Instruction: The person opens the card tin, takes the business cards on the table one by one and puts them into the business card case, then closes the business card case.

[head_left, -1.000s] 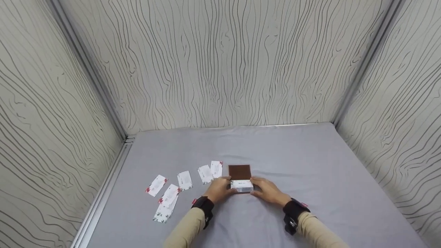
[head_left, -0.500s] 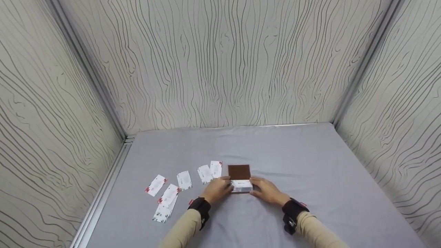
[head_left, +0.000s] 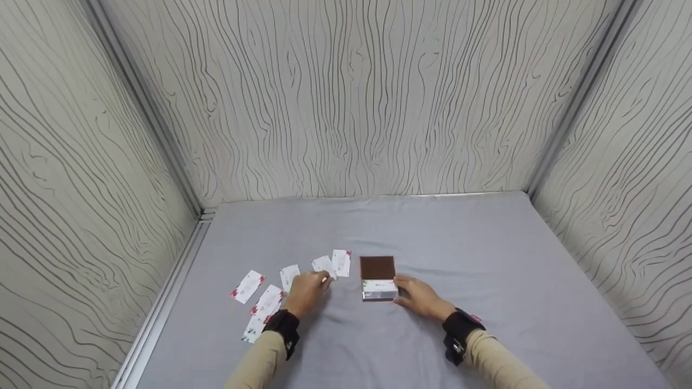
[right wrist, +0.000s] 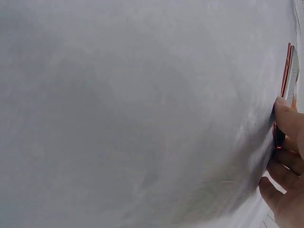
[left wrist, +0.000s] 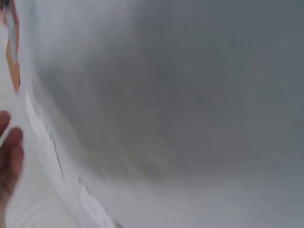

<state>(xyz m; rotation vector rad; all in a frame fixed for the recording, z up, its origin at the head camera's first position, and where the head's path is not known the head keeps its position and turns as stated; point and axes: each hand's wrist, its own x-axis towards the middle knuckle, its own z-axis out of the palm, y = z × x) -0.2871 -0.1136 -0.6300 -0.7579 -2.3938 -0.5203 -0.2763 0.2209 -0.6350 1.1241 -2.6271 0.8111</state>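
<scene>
A brown business card case (head_left: 377, 267) lies opened on the cloth, its lid folded back. In its near half sit white floral cards (head_left: 379, 286) behind a shiny front strip. My right hand (head_left: 419, 296) pinches the right edge of the case between thumb and fingers; the right wrist view shows the case's thin red-brown edge (right wrist: 286, 71) at those fingers. Over the loose cards to the left hovers my left hand (head_left: 307, 292), its loosely bent fingers (left wrist: 14, 152) holding nothing. Nearest to it are a white card (head_left: 323, 265) and another card (head_left: 289, 274), partly covered by the hand.
More white cards with red flowers lie leftward: one card (head_left: 247, 287) alone and an overlapping group (head_left: 267, 300) beside the left wrist. An upright card (head_left: 341, 262) lies left of the case. Grey cloth (head_left: 459, 232) covers the table, with patterned panels (head_left: 346, 108) around it.
My left hand has let go of the case's left side and moved left to the loose cards. The right hand keeps its hold on the case.
</scene>
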